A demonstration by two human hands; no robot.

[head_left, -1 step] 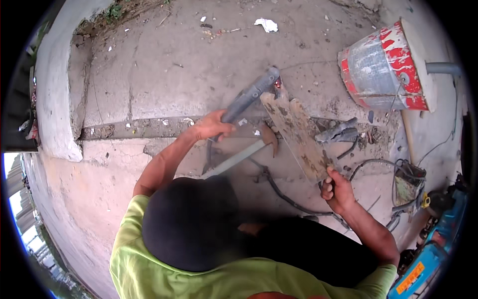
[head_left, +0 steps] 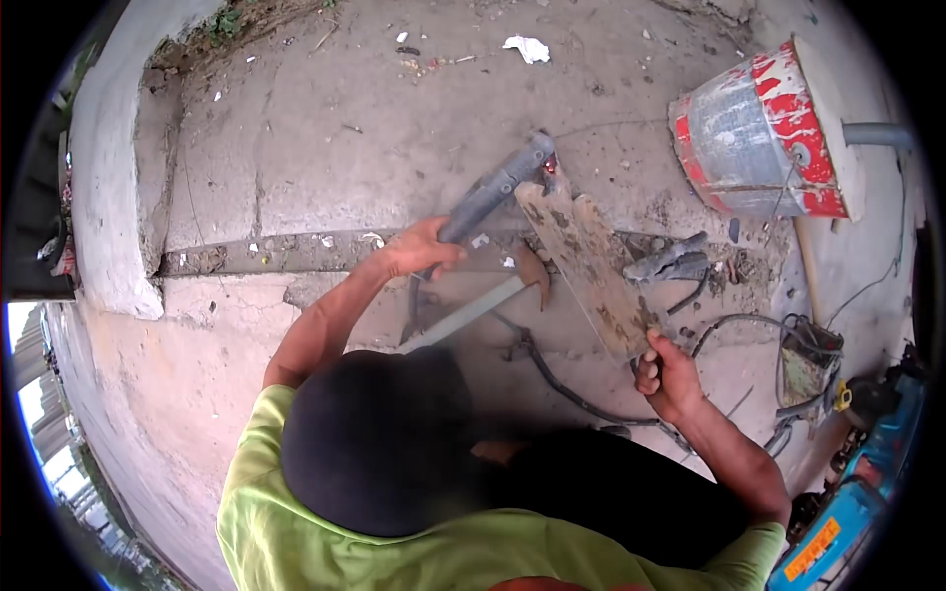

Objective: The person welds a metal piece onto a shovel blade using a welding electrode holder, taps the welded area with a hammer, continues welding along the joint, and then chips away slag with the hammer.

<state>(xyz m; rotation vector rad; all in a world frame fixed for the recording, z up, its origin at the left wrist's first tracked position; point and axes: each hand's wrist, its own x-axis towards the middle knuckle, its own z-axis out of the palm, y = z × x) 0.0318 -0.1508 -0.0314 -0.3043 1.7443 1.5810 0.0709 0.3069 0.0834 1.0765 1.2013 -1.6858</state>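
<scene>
Grey pipe (head_left: pixel 493 192); brown, dirt-stained board (head_left: pixel 591 271); bucket (head_left: pixel 754 143) silver, patched red; lime-green shirt (head_left: pixel 296 532); blue machine (head_left: pixel 867 492), orange label.

lying slantwise on the concrete, a grey metal pipe (head_left: pixel 490 193), dull and scuffed, far end touching the top of the board, near end wrapped in the left hand (head_left: pixel 422 248). leaning beside it, a flat wooden board (head_left: pixel 588 264), weathered and stained with dark blotches, running diagonally from the pipe's tip down toward the right hand (head_left: pixel 666 376). being gripped at its lower edge by that hand, upper end notched and resting against the pipe.
</scene>
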